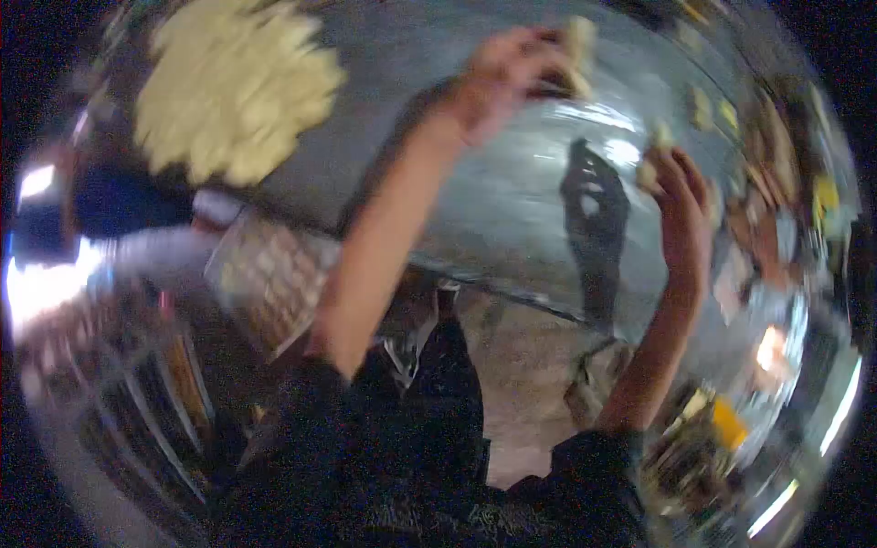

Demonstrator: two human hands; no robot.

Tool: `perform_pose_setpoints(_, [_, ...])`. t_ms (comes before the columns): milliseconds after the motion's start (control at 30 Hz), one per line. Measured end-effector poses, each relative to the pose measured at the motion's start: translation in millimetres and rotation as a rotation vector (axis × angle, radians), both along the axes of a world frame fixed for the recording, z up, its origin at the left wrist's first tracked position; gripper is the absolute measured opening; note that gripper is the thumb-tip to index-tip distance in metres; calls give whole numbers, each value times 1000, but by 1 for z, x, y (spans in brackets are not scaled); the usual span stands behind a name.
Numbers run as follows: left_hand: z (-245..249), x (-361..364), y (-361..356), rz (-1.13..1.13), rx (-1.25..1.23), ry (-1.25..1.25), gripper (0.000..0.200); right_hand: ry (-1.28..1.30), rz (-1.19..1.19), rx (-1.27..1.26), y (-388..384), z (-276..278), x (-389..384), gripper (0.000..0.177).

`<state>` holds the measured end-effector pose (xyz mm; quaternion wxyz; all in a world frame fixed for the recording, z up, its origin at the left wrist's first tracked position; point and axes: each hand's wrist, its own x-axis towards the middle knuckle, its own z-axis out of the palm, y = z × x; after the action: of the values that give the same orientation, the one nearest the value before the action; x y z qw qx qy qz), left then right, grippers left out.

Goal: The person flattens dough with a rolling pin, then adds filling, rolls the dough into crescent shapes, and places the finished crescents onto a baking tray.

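Although motion blur smears both hands, the left hand (513,71) has its fingers and thumb bent around a pale yellow piece (580,60), pinching it; exact fingertip contact can't be told. Right hand (683,183): fingers bunched on a smaller pale piece (652,163), also pinched, thumb placement unclear. Both pieces are up over the grey tabletop (493,196), near each other but apart, the left one farther from the body. Material of the pieces: too blurred to confirm.

Just beside the right hand, a dark hand-shaped shadow (596,228) lies across the shiny surface, bright glare above it. Well to the left of both hands, a broad heap of pale yellow pieces (239,91) sits on the same tabletop, ragged edge, similar color to the held ones. Both forearms come up bare from dark sleeves (598,466).

Past the near edge: pale floor (521,393), dark trousers (446,365), and left of them a patterned rectangular object (274,279), contents blurred. Lower right, an orange item (729,422) amid clutter, unidentifiable.
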<state>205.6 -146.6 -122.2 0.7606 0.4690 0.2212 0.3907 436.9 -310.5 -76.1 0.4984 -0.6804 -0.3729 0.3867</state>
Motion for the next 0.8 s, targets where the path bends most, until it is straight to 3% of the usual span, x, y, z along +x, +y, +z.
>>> perform_pose_setpoints(33, [3, -39, -28, 25, -67, -53, 38, 6, -12, 28, -1, -2, -26, 44])
perform_pose_setpoints(100, [1, -115, -84, 80, -242, -214, 43, 3, 200, 73, -5, -13, -81, 44])
perform_pose_setpoints(167, [-3, -197, -142, 285, -339, -130, 45, 211, 403, -31, 3, 4, -166, 42])
perform_pose_setpoints(200, [-20, -242, -169, 284, -341, -125, 45, 230, 466, -2, 0, 3, -222, 40])
perform_pose_setpoints(233, [-22, -283, -196, 444, -341, -68, 45, 245, 524, 25, -4, 1, -279, 38])
perform_pose_setpoints(300, [-47, -386, -257, 574, -449, 163, 44, 321, 707, -266, -15, -15, -381, 31])
perform_pose_setpoints(333, [-71, -467, -294, 684, -573, 284, 44, 302, 832, -391, -25, -47, -469, 31])
perform_pose_setpoints(367, [-113, -506, -325, 820, -529, 373, 45, 285, 902, -494, -38, -86, -523, 31])
perform_pose_setpoints(400, [-112, -546, -336, 864, -629, 582, 47, 267, 946, -493, -49, -117, -568, 30])
perform_pose_setpoints(467, [-205, -630, -391, 965, -430, 511, 42, 197, 987, -478, -71, -184, -647, 31])
perform_pose_setpoints(600, [-312, -742, -388, 1158, -565, 829, 26, -155, 1035, -329, -91, -308, -764, 35])
perform_pose_setpoints(667, [-335, -785, -373, 1096, -446, 1080, 23, -209, 992, -345, -94, -355, -820, 39])
perform_pose_setpoints(733, [-381, -806, -368, 1278, -253, 972, 21, -221, 942, -305, -100, -404, -862, 40])
perform_pose_setpoints(800, [-412, -831, -361, 1207, -251, 1186, 20, -288, 914, -221, -103, -435, -904, 38])
